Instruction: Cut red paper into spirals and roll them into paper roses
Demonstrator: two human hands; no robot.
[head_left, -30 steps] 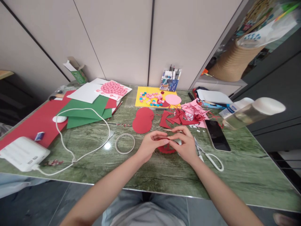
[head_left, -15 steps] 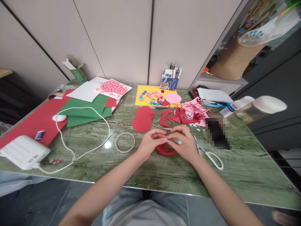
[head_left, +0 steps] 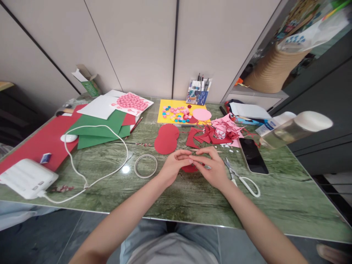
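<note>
Close together over the middle of the table, my left hand and my right hand meet at the fingertips. Both are closed in a pinch on a piece of red paper, which shows below the fingers; its upper part is hidden by them. A thin pale stick lies just beyond the right hand. White-handled scissors rest to the right of that hand. Beyond my left hand lie overlapping red paper circles, and a roll of tape sits to its left.
Pink and red paper scraps lie behind the hands. A yellow sheet bears small coloured balls. At right are a phone and a bottle. A white cable loops from a white charger at left.
Less of the red paper shows beneath my hands, where a wavy-edged curl was seen before. My hands have shifted slightly left, still together at the fingertips.
</note>
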